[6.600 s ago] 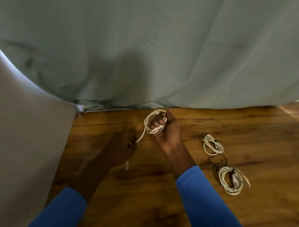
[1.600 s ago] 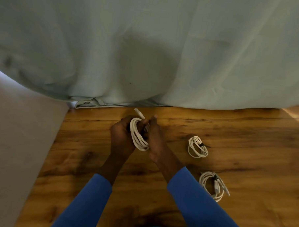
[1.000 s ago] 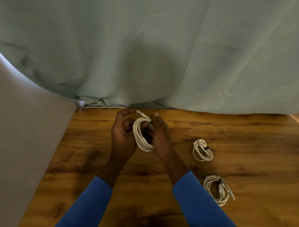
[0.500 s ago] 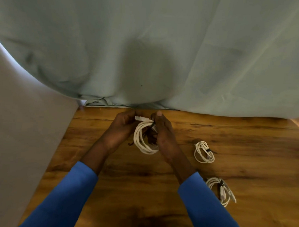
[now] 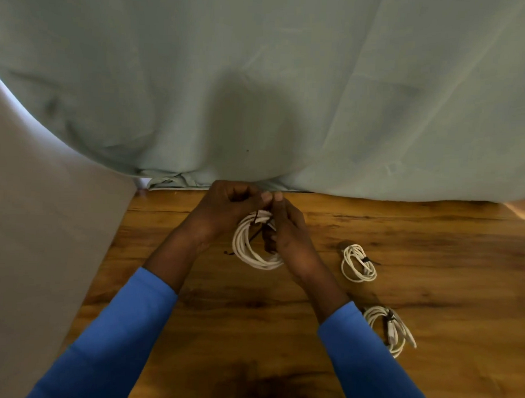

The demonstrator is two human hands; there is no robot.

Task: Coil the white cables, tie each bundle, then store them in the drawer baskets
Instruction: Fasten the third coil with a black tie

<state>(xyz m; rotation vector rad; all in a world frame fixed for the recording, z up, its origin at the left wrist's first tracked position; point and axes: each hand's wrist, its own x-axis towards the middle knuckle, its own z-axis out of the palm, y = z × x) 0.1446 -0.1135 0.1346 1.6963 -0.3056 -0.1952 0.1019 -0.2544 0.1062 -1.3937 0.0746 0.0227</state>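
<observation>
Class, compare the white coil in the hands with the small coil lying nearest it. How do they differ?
The held coil is gripped by the left hand and right hand; the small coil lies on the wooden surface. The held coil's dark tie hangs loose; the small coil's is cinched tight. The held coil looks larger than the small coil. Both are white cable.

Both arms reach forward from blue sleeves (image 5: pixel 123 328), bare wrists angling inward until the hands meet. The left grip (image 5: pixel 224 209) has curled fingers, its fingertips pinching at the top of the white cable coil (image 5: pixel 244 252). The right grip (image 5: pixel 288 234) curls round the coil's right side, its fingertips touching the left's.
</observation>
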